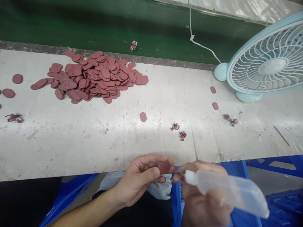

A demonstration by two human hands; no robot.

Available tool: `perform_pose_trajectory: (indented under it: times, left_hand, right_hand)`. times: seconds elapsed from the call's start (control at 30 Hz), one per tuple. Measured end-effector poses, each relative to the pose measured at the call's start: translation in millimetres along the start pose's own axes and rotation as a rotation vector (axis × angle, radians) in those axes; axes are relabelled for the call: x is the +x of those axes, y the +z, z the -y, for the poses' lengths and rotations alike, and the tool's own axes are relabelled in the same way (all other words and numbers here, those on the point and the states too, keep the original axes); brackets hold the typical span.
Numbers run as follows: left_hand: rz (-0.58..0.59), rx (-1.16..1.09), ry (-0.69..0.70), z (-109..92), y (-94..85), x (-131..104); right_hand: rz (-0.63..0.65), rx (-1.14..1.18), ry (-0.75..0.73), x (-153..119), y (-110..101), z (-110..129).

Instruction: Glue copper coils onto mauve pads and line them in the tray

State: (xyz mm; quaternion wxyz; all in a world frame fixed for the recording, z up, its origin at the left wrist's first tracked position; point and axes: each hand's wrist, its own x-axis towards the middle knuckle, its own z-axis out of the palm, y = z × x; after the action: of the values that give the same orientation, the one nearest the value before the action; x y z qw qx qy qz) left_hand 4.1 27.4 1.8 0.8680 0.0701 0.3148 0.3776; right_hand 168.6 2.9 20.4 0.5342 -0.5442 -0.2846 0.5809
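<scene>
My left hand [144, 176] pinches a reddish-brown oval disc [164, 167] between thumb and fingers, just off the front edge of the table. My right hand [203, 192] is wrapped round a translucent squeeze bottle [232, 189] with a white cap and thin nozzle. The nozzle points left towards the disc; whether its tip touches is too small to tell. A single oval disc [143, 117] lies on the table beyond my hands, and two small brown-and-white figures [175, 126] lie to its right.
A big pile of oval discs [94, 77] covers the back left of the white table [151, 142]. A light blue fan [270, 60] stands back right, its white cable crossing the green belt [161, 41]. Blue crates [281, 201] are below the front edge.
</scene>
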Motion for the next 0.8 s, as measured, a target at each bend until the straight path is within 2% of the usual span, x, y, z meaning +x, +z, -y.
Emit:
perform_pose_trajectory:
  times: [0.07, 0.1, 0.17, 0.23, 0.27, 0.37, 0.43, 0.5, 0.53, 0.57, 0.6, 0.63, 0.7, 0.73, 0.8]
  left_hand:
    - [0.005, 0.002, 0.021, -2.1, -1.1, -1.1]
    - [0.004, 0.004, 0.03, -3.5, -1.7, -1.7]
    - [-0.007, 0.012, 0.053, -6.7, -3.1, -3.3]
    - [-0.032, 0.025, 0.082, -10.8, -4.6, -5.2]
    - [-0.052, 0.038, 0.097, -13.1, -5.4, -6.3]
    - [-0.128, 0.085, 0.136, -20.8, -9.2, -9.7]
    - [-0.184, 0.099, 0.167, -26.2, -13.0, -11.3]
    - [-0.229, 0.101, 0.196, -31.6, -17.4, -12.1]
    - [-0.243, 0.104, 0.209, -34.3, -19.7, -12.1]
    - [-0.253, 0.107, 0.223, -37.0, -21.9, -11.8]
    - [-0.254, 0.109, 0.237, -39.6, -24.0, -11.3]
    - [-0.25, 0.108, 0.25, -42.1, -25.9, -10.7]
    - [-0.232, 0.096, 0.265, -46.3, -29.1, -9.4]
    - [-0.22, 0.09, 0.266, -47.7, -30.3, -8.9]
    - [-0.191, 0.082, 0.256, -48.4, -32.4, -8.1]
  right_hand:
    - [-0.055, 0.165, -0.1, 18.8, -7.3, 15.9]
    - [-0.06, 0.32, -0.084, 30.9, -14.3, 21.8]
    - [0.025, 0.758, 0.069, 59.1, -34.7, 26.6]
    - [0.186, 1.226, 0.282, 88.8, -59.5, 23.1]
    - [0.283, 1.351, 0.374, 101.9, -71.1, 20.2]
    - [0.416, 1.393, 0.408, 120.9, -90.9, 16.1]
    - [0.458, 1.38, 0.336, 111.4, -85.5, 19.1]
    - [0.458, 1.187, 0.154, 90.6, -64.5, 24.1]
    - [0.417, 0.915, -0.005, 80.5, -49.2, 26.7]
    - [0.363, 0.52, -0.155, 73.3, -31.4, 29.2]
    - [0.328, 0.145, -0.271, 71.1, -11.6, 31.9]
    - [0.31, -0.125, -0.347, 75.1, 9.9, 35.1]
    - [0.332, -0.464, -0.431, 103.4, 56.1, 44.1]
    - [0.327, -0.646, -0.483, 126.4, 79.5, 50.3]
    - [0.308, -0.839, -0.57, 182.4, 122.9, 66.0]
